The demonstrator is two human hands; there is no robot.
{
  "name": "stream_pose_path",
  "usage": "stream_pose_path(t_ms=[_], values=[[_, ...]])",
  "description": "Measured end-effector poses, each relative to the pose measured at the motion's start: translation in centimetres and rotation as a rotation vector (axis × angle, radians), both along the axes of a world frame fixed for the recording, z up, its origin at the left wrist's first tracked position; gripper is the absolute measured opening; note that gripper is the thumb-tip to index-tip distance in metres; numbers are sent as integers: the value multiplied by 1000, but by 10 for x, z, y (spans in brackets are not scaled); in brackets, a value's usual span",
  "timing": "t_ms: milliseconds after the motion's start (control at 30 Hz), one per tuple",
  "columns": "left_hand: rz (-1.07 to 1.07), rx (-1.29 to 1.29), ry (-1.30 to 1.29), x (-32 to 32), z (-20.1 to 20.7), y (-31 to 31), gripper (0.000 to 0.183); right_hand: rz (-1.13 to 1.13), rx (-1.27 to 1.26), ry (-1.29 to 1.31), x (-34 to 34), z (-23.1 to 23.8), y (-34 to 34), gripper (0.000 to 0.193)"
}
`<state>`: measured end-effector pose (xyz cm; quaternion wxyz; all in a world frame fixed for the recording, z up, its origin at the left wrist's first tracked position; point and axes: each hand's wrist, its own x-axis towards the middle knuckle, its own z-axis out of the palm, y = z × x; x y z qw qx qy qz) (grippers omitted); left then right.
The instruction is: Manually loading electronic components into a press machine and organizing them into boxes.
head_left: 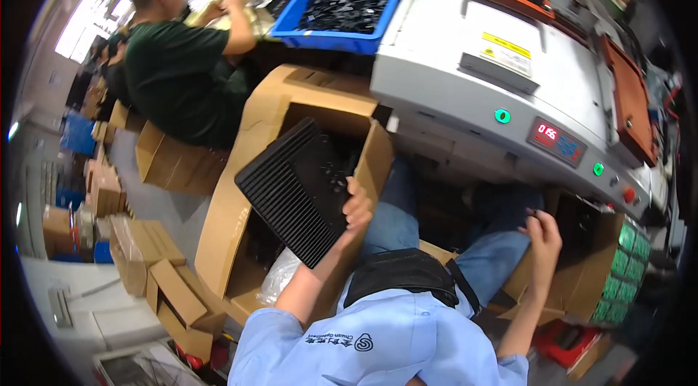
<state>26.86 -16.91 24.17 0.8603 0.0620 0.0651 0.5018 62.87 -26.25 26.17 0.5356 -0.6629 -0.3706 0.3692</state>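
My left hand (356, 206) grips the right edge of a black ribbed plastic tray (283, 193), its fingers wrapped over the rim. The tray is tilted above an open cardboard box (254, 113) to the left of my legs. Several small dark pieces (336, 177) lie loose on the tray's smooth part, close to my fingers. Away to the right, over my knee, my right hand (544, 232) is closed in a pinch. A small dark piece (533, 212) shows at its fingertips; its exact kind is too small to tell.
Ahead stands a white machine (436, 30) with lit green buttons and a red display. A blue bin (291, 38) of small black parts sits left of it. A co-worker (182, 59) in dark clothing sits at the far left. Another cardboard box (596, 270) stands at right beside green-patterned packs (624, 270).
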Motion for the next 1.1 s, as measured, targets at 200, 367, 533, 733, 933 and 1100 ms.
stream_pose_path(t_ms=[200,367,533,733,933,1100], values=[[-365,-40,-141,96,8,2,26,234,111,75,-101,45,42,18],[-419,-122,36,124,17,-17,32,229,200,-134,-117,51,54,12],[-462,-78,199,132,20,-18,31,210,122,-257,-110,53,45,14],[-691,126,20,143,-24,-14,28,369,133,633,-78,24,47,48],[-602,343,643,150,-7,-26,40,321,72,762,-61,0,22,32],[-443,51,541,141,-38,-6,53,71,167,603,-34,-22,-12,33]])
